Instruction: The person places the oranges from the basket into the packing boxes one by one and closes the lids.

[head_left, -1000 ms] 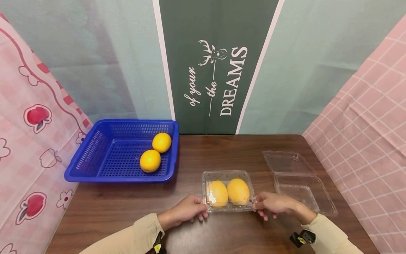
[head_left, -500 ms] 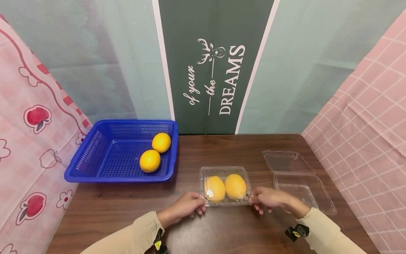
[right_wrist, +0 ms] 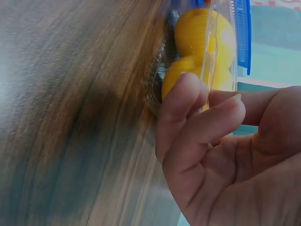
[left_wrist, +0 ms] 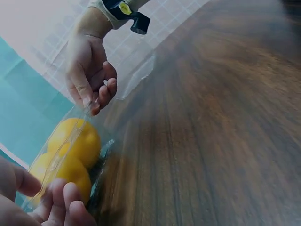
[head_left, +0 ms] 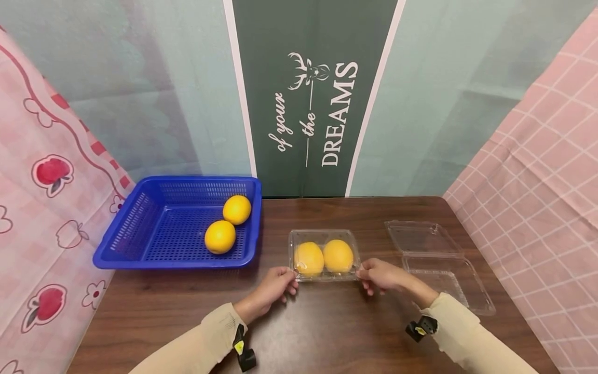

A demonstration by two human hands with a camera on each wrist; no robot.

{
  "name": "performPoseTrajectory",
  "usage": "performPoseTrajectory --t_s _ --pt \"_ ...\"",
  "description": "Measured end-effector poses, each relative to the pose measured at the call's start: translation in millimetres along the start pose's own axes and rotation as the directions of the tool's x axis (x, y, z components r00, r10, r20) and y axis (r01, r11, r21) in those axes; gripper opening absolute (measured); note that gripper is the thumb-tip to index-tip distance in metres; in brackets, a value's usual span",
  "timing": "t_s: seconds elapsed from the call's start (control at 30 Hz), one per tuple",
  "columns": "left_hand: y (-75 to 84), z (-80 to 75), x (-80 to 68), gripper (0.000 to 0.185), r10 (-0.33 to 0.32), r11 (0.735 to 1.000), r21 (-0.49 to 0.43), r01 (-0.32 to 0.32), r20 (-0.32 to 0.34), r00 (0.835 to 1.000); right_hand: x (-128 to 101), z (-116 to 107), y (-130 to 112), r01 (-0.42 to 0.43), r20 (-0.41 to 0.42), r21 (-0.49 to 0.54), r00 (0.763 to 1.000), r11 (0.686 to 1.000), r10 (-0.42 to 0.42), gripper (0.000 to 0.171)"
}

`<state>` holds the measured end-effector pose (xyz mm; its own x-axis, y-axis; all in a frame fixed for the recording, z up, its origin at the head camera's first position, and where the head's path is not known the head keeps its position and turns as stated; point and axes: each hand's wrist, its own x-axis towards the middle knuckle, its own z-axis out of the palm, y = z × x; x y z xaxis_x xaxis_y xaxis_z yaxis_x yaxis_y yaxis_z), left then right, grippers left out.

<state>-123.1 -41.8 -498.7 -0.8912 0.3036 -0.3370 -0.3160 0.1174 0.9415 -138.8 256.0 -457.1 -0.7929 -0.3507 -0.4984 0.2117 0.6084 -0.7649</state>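
Note:
A closed clear plastic clamshell box [head_left: 323,236] holds two yellow-orange citrus fruits, a left fruit [head_left: 309,258] and a right fruit [head_left: 338,255]. My left hand [head_left: 273,288] pinches the box at its near left corner. At the near right corner, my right hand [head_left: 384,275] pinches it between thumb and fingers. In the left wrist view both hands grip the rim flange [left_wrist: 59,157] of the box. The right wrist view shows thumb and fingers on either side of that flange, with the fruits behind.
A blue plastic basket [head_left: 175,265] with two more citrus fruits [head_left: 220,237] stands at the left on the wooden table [head_left: 327,332]. A second clear clamshell box [head_left: 434,259] lies open at the right. Curtains hang behind and at both sides.
Both hands have moved the box with its two fruits away from me, toward the back of the table, and slightly left. The basket and the open box have stayed in place.

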Motion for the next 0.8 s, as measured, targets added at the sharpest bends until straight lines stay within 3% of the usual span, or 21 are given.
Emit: performPoseTrajectory --t_s 0.3,0.8 --pt "-2.5 -1.0 19.5 0.019 0.006 0.997 -0.081 -0.019 -0.157 0.988 28 2 -3 -0.043 -0.084 0.044 0.995 0.998 0.046 0.026" --pt "0.8 -3.0 49.4 0.021 -0.005 0.979 -0.197 -0.051 -0.273 0.962 65 -6 -8 -0.031 -0.175 0.102 0.983 0.994 0.049 0.033"
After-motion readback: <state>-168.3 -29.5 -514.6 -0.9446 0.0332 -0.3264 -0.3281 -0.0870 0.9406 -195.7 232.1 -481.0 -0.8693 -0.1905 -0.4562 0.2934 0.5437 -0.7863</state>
